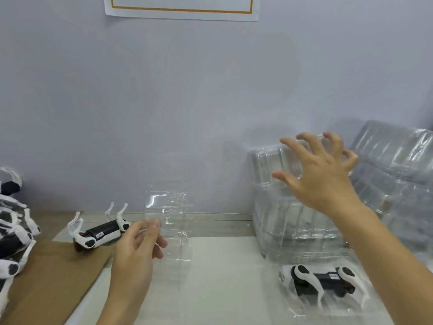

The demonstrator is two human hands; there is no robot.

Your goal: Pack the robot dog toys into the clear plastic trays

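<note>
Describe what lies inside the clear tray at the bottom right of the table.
Inside the clear tray lies one black-and-white robot dog toy on its side. The person's right forearm covers the tray's right part, so anything there is hidden.

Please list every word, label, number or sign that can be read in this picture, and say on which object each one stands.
No text can be read.
Small white label on the black-and-white robot dog toy lying on the brown cardboard: too blurred to read.
Small white label on the robot dog toy inside the clear plastic tray: too blurred.
White paper sheet with an orange border on the wall: no text visible.
</note>
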